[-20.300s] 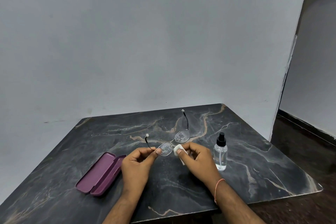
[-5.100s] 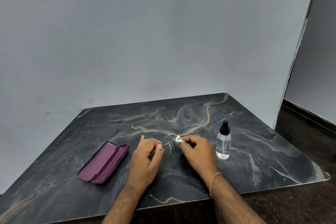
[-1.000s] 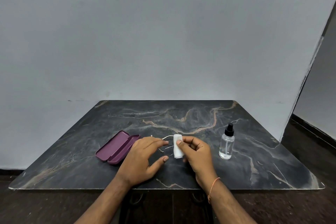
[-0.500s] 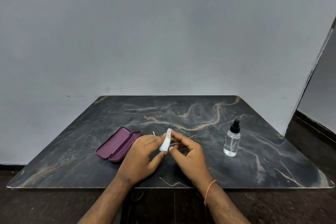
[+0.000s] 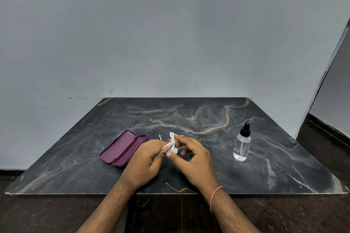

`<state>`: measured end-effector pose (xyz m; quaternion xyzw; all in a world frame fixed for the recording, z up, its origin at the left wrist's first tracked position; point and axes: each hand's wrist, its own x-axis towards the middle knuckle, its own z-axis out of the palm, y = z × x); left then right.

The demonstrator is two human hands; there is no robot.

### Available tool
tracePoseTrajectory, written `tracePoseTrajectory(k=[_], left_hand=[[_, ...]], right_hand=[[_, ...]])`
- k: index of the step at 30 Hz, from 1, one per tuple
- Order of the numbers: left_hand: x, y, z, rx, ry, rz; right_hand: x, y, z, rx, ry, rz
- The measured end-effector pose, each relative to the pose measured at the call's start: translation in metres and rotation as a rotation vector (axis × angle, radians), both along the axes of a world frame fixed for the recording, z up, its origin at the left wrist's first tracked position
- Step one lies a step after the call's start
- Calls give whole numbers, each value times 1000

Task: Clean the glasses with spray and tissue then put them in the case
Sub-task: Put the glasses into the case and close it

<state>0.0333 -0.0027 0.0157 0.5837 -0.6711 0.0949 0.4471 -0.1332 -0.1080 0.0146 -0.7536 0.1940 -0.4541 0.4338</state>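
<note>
We pinch the tissue [image 5: 172, 144] w/ left hand [image 5: 144, 162] & right hand [image 5: 193, 161], glasses [image 5: 191, 139] behind; case [image 5: 123, 148] lies open nearby.

A dark marble table [image 5: 265, 166] with pale and rust-coloured veins fills the lower middle of the view, its near edge rounded at both corners. Behind it rises a plain grey-white wall [image 5: 170, 34], and the table's far edge stands against it. To the right a second wall [image 5: 333, 89] is set further back, with a dark skirting strip [image 5: 325, 125] along its foot, and a dark floor [image 5: 47, 213] shows below and beside the table.
</note>
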Motion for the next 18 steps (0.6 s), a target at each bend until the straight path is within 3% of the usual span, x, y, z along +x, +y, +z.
tracePoseTrajectory(k=[4,7,11,18], left_hand=[[-1,0,1,4,9,50],[-1,2,-1,20,56,111],[-3,8,-2,15,227,178],[5,25,21,175,470,31]], right_hand=[[-1,-1,0,14,-8,-3],[-1,0,1,141,-60,27],[-6,-1,4,267,-96,97],[-11,-7,11,540,-156,136]])
